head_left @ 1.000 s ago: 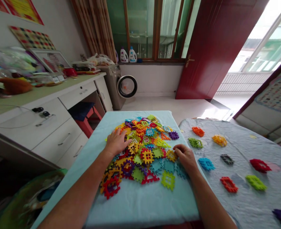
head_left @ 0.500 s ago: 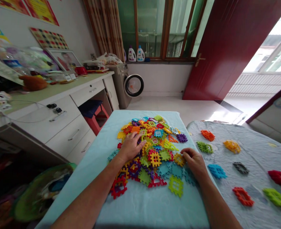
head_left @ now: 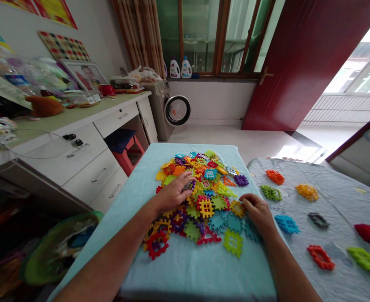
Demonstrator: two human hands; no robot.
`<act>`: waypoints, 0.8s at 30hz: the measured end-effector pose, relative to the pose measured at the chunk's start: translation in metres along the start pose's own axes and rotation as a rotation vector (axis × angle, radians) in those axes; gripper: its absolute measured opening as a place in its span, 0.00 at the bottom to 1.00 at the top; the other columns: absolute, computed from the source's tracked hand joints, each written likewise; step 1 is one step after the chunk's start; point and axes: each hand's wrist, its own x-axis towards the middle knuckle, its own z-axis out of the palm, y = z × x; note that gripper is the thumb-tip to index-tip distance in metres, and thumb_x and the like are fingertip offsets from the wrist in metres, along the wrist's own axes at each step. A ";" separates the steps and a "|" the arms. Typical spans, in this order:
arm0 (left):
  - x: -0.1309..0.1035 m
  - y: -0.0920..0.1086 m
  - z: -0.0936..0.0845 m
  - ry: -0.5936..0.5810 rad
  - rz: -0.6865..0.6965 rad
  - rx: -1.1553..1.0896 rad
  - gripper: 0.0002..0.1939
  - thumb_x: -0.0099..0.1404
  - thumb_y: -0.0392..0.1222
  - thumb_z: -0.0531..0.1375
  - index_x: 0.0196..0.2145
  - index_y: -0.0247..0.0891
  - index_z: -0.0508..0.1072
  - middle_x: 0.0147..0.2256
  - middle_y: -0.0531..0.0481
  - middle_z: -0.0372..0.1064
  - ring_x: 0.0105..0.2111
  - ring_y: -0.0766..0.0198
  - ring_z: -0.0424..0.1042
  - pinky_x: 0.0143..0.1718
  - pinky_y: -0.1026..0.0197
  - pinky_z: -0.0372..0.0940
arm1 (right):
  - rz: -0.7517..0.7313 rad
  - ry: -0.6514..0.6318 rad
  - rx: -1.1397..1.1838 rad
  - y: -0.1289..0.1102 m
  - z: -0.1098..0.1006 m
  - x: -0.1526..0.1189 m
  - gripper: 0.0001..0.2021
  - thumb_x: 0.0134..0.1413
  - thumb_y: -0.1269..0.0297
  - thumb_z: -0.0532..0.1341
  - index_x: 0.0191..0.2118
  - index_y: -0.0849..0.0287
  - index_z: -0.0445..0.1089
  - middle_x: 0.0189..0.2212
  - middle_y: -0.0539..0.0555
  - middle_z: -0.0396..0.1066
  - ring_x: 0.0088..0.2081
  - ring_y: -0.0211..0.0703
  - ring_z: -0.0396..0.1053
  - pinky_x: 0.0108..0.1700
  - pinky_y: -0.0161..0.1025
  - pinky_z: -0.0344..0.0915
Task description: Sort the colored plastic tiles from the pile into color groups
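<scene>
Left hand [head_left: 175, 191] shifted inward, pile [head_left: 206, 208] inside table edges [head_left: 240, 161]

Head-worn view faces forward; it tilts down over the table [head_left: 200, 272].

Multicoloured pieces [head_left: 205, 208], pale-blue cloth [head_left: 200, 264], red door [head_left: 298, 71]

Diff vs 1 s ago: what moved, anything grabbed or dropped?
Left hand moved right across the pile of plastic pieces, baring an orange piece. Camera view swung left. Can't make out any grab or drop. Same: right hand at the yellow piece; spaced-out pieces on the side table.
</scene>
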 end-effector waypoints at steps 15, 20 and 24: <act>-0.044 -0.065 -0.005 0.296 -0.575 -0.481 0.33 0.61 0.68 0.54 0.49 0.37 0.74 0.46 0.44 0.77 0.52 0.51 0.71 0.57 0.50 0.64 | -0.001 0.002 -0.042 -0.001 0.001 0.002 0.16 0.42 0.50 0.59 0.29 0.57 0.75 0.26 0.53 0.75 0.28 0.45 0.70 0.32 0.40 0.63; -0.029 -0.053 -0.001 0.311 -0.519 -0.577 0.30 0.62 0.66 0.56 0.48 0.39 0.76 0.51 0.45 0.75 0.56 0.52 0.69 0.60 0.50 0.61 | -0.024 0.003 -0.056 0.003 0.001 0.003 0.16 0.43 0.51 0.58 0.30 0.57 0.75 0.27 0.53 0.76 0.29 0.46 0.70 0.34 0.40 0.63; -0.020 -0.045 0.004 0.281 -0.478 -0.626 0.29 0.64 0.64 0.55 0.49 0.38 0.75 0.51 0.46 0.74 0.54 0.53 0.69 0.59 0.51 0.61 | -0.027 -0.002 -0.055 0.008 0.001 0.003 0.15 0.45 0.52 0.58 0.32 0.57 0.75 0.26 0.52 0.75 0.28 0.45 0.70 0.33 0.40 0.63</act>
